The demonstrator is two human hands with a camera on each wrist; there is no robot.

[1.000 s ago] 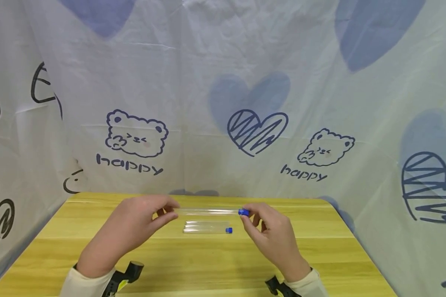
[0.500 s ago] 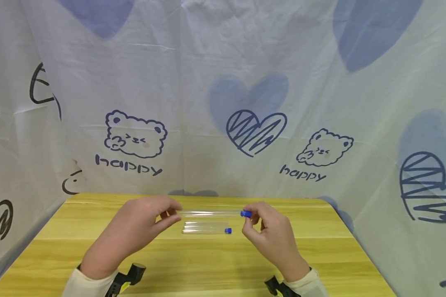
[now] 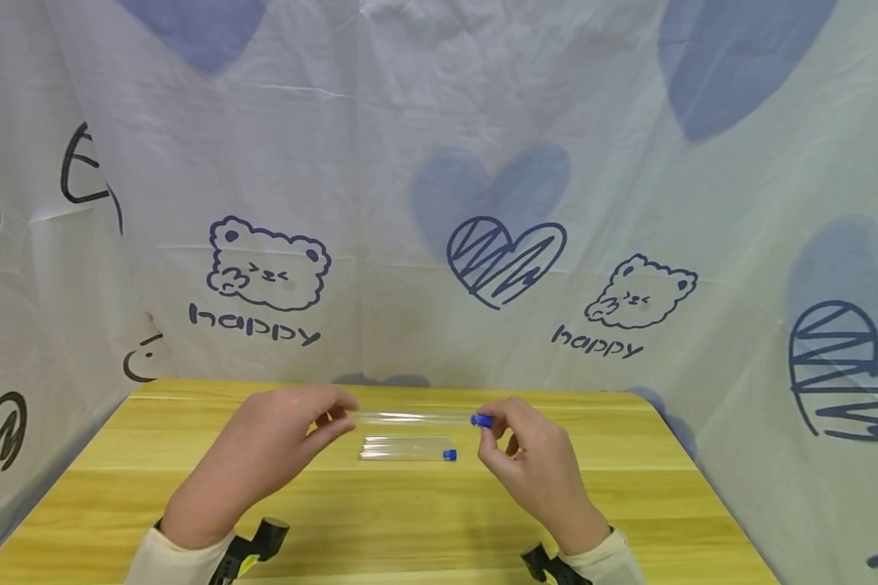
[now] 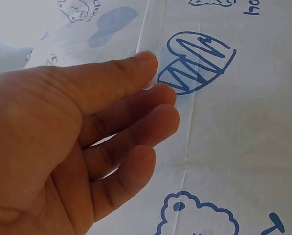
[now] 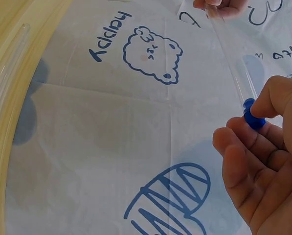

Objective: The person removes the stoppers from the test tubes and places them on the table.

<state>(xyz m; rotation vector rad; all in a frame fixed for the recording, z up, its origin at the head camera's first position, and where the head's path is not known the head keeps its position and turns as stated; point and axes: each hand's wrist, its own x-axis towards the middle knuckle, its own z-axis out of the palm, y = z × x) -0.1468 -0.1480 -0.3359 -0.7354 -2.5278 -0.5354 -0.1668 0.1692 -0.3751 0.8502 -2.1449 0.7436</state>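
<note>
Held level above the table, a clear test tube (image 3: 410, 418) spans the gap between the two hands. My left hand (image 3: 263, 447) pinches its left end between thumb and fingertips; in the left wrist view the tube is mostly hidden behind the thumb (image 4: 121, 76). At the other end, my right hand (image 3: 541, 463) grips the blue cap (image 5: 254, 115) between thumb and fingers, and the cap sits on the tube's mouth. Nearer me on the table lie more clear tubes (image 3: 406, 448), side by side, with one blue cap (image 3: 449, 455) at the right end.
The light wooden table (image 3: 410, 520) runs back to a white cloth (image 3: 388, 341) printed with hearts and bears. That cloth also hangs along both sides. A black wrist camera (image 3: 267, 536) is strapped to the left wrist, another (image 3: 537, 561) to the right.
The left hand has shifted slightly right, and the tube with it. The fingers of my right hand have changed position a little on the blue cap. The tubes on the table have stayed put.
</note>
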